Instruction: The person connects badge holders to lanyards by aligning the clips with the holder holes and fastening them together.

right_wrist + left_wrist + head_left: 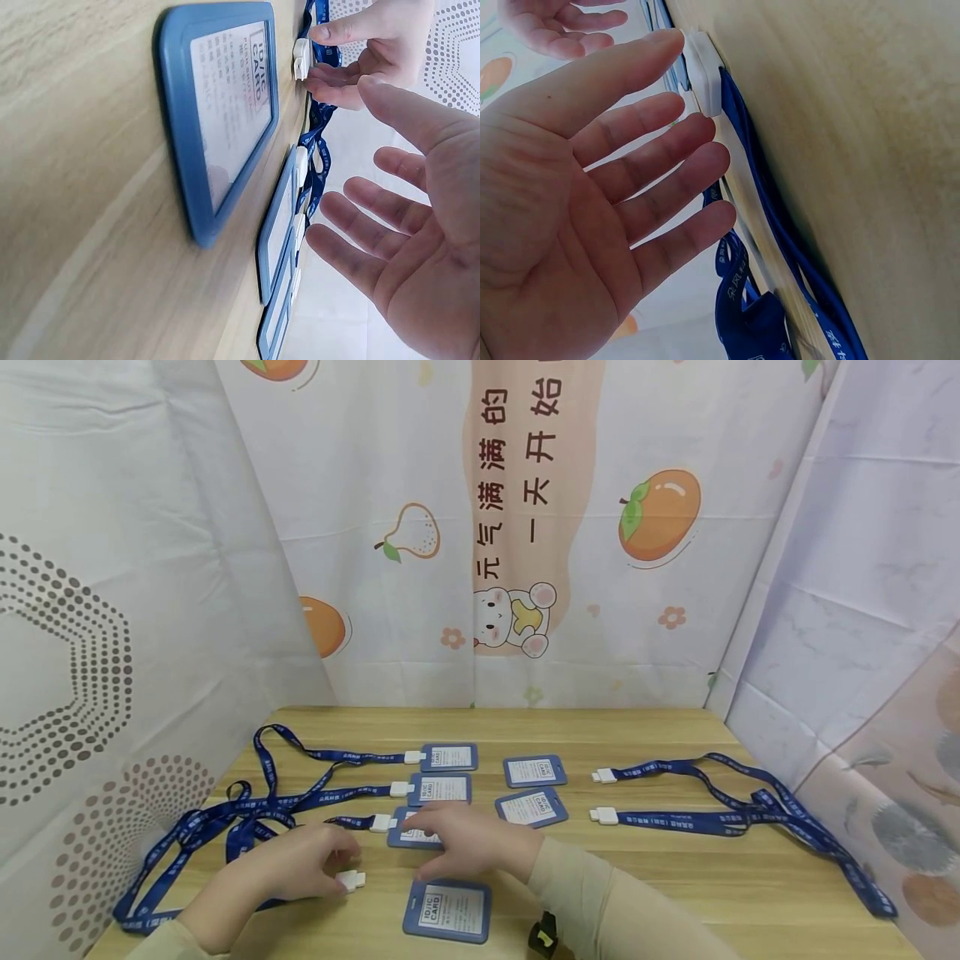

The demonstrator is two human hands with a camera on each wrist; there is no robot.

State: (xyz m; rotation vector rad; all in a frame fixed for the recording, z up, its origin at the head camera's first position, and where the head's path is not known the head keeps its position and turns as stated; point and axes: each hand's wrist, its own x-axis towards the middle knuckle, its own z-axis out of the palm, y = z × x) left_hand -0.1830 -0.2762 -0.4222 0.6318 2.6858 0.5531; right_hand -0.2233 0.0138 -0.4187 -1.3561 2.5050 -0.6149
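Observation:
My left hand is beside the white clip of a blue lanyard. In the left wrist view the thumb tip reaches the clip's edge, and the fingers are apart and loosely bent. My right hand hovers palm down with spread, relaxed fingers, holding nothing. It partly covers a blue ID card holder joined to a lanyard clip. Nearer the front a loose ID card holder lies flat, its slotted end toward the left; the right wrist view shows this holder up close.
Behind are two card holders joined to lanyards that tangle at the left. Two loose holders lie right of centre. Farther right are two lanyards with white clips. Patterned curtains surround the wooden table.

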